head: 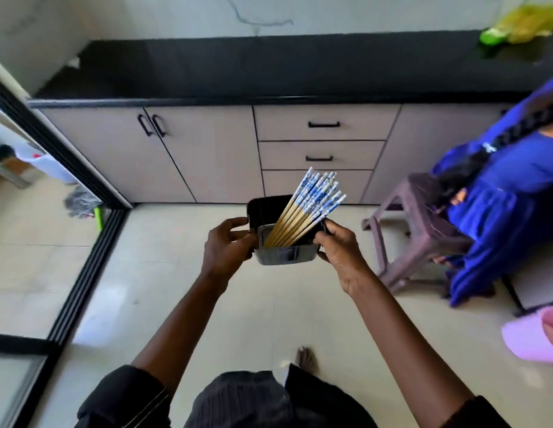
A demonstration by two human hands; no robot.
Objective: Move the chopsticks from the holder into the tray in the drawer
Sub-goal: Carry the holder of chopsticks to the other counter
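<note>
A black rectangular holder (281, 256) is held up in front of me over the floor. My left hand (226, 247) grips its left side and my right hand (340, 247) grips its right side. Several chopsticks (306, 208), wooden with blue-and-white patterned tops, stand in the holder and lean to the upper right. Ahead, the cabinet's stacked drawers (321, 154) with black handles are all closed. No tray is in sight.
A black countertop (238, 69) runs along the wall above the cabinets. A purple plastic stool (417, 230) stands at the right, with a person in blue (500, 193) beside it. A sliding door frame (83, 267) runs along the left. My foot (304, 359) is on the tiled floor.
</note>
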